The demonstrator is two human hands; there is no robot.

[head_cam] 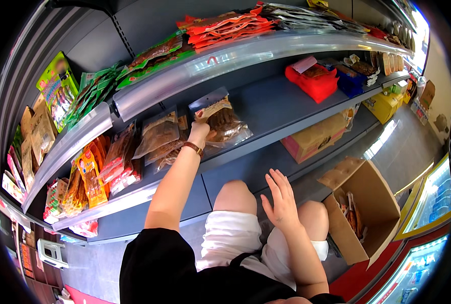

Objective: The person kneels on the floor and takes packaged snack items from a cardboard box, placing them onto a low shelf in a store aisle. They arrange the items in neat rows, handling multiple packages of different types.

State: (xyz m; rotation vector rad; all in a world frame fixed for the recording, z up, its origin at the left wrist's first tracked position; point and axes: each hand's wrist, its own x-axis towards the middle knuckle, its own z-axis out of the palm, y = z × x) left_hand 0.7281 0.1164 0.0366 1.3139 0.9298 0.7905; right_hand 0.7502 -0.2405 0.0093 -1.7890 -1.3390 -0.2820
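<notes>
On the middle shelf, my left hand grips the left edge of a clear plastic bag of brown snack food; its fingertips are partly hidden. Left of that wrist lie more clear bags of flat brown snacks. My right hand is raised above my right knee with nothing in it, its thumb apart from the fingers. On the floor to the right, an open cardboard box holds a few snack packets.
The upper shelf's clear plastic front lip overhangs my left hand. Orange snack packets stand at left, and a red packet lies farther right. A closed carton sits on the bottom shelf. A white stool stands behind left.
</notes>
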